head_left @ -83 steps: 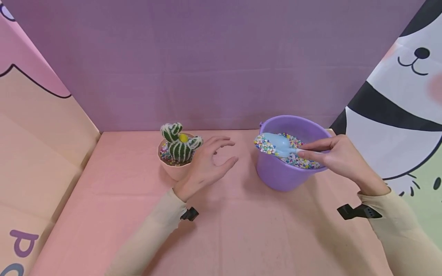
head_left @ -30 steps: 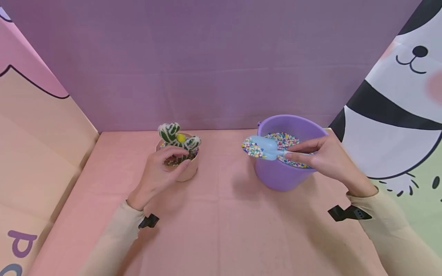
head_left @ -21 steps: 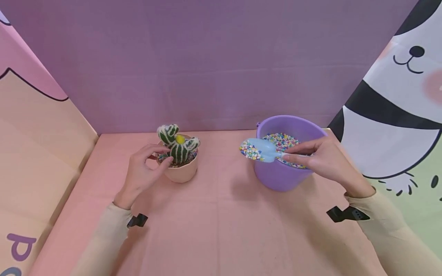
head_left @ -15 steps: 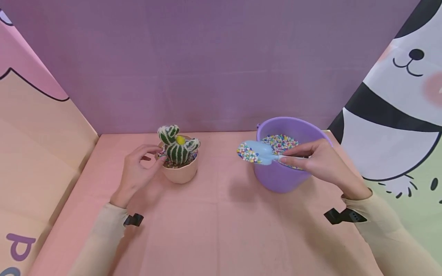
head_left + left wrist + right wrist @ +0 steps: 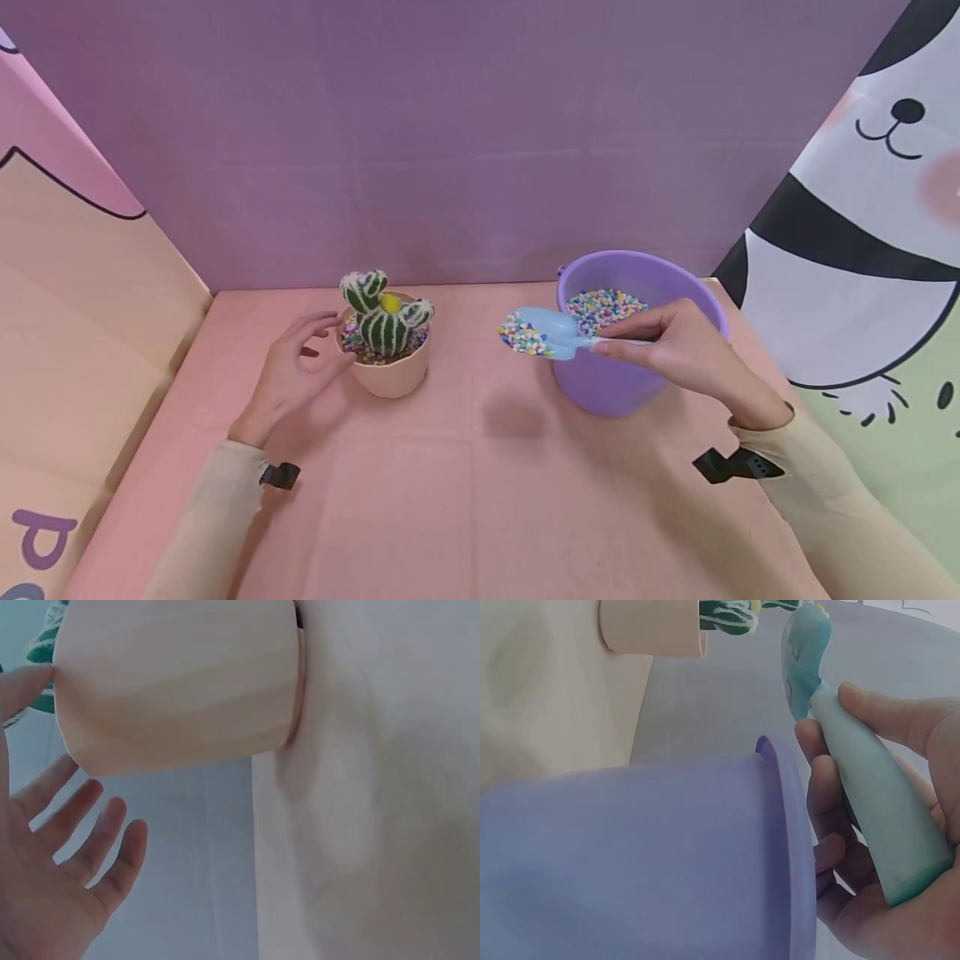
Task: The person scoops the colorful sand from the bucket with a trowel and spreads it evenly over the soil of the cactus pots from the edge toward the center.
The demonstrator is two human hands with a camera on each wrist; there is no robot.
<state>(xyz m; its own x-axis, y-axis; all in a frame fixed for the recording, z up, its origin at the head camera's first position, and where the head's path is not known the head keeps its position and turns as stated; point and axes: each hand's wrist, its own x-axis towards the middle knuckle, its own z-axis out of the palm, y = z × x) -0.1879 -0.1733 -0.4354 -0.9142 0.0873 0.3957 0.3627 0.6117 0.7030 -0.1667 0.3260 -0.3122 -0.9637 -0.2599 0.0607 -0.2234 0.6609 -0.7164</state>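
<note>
My right hand [image 5: 686, 350] pinches the handle of a light blue scoop [image 5: 551, 329], whose blade carries multicoloured pebbles [image 5: 523, 335] beside and over the left rim of a purple bucket [image 5: 611, 387]. More pebbles lie inside the bucket. At left, a peach pot [image 5: 392, 379] holds a striped green cactus [image 5: 386, 332] with a yellow flower, standing in coloured pebbles. Fingers spread and loosely bent, my left hand [image 5: 288, 371] is at the pot's left side. In the left wrist view the thumb is by the rim of the pot [image 5: 180, 682]; whether it touches cannot be told.
A pink cloth [image 5: 420, 508] covers the table. Behind it rises a purple backdrop [image 5: 465, 150]. A beige and pink printed panel [image 5: 75, 308] stands on the left, and a panel with a panda print [image 5: 862, 308] on the right.
The loaded scoop has moved left, from over the bucket to beyond its left rim. My left hand has passed from the pot's right side, across its front, to its left side.
</note>
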